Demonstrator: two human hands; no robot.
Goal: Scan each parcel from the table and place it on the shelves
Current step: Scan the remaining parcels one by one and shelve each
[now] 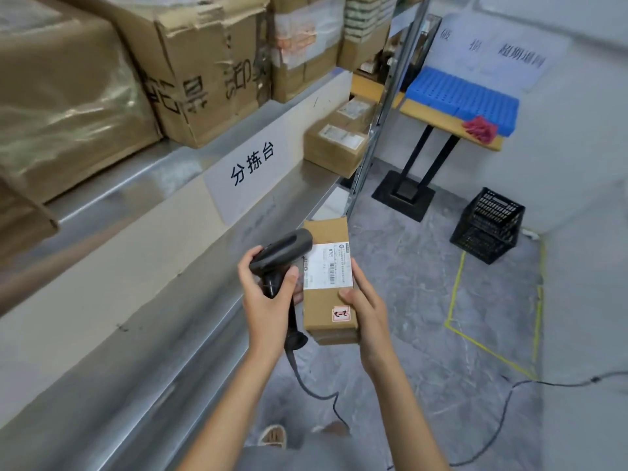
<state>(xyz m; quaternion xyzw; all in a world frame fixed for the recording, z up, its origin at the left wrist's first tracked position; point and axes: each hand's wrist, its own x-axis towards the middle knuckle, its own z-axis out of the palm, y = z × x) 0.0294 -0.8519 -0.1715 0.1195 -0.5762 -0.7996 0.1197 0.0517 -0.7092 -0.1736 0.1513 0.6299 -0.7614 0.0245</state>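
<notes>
At the upper left of the frame we see big cardboard boxes (190, 62) sitting on the metal sorting table (136, 300), one with large black hand-written characters on its side that we cannot read well. A white sign (251, 168) stuck on the table edge, near the middle, reads 分拣台. Just right of it, two small parcels (334, 144) with white labels wait on the table's lower level, likely for their turn. In the lower middle, our left hand (268, 297) has its fingers curled tight around the handle of a black barcode scanner (280, 254), whose cord (306, 382) hangs down to the floor. We think we tip the scanner's nose toward the label so it can read the bars. Right beside it, our right hand (367, 307) grips a small brown parcel (331, 287) from the side, thumb on top, holding it in the air, flat and label-up, touching the scanner. Its white shipping label (329, 265) shows "N705" and a barcode; a little red-edged sticker (341, 313) has hand-written marks like "2-2". At the upper right, a blue plastic tray (462, 93) rests on a small stand, under paper wall signs (492, 52) too blurry to read. A black crate (489, 226) sits on the floor at right.
</notes>
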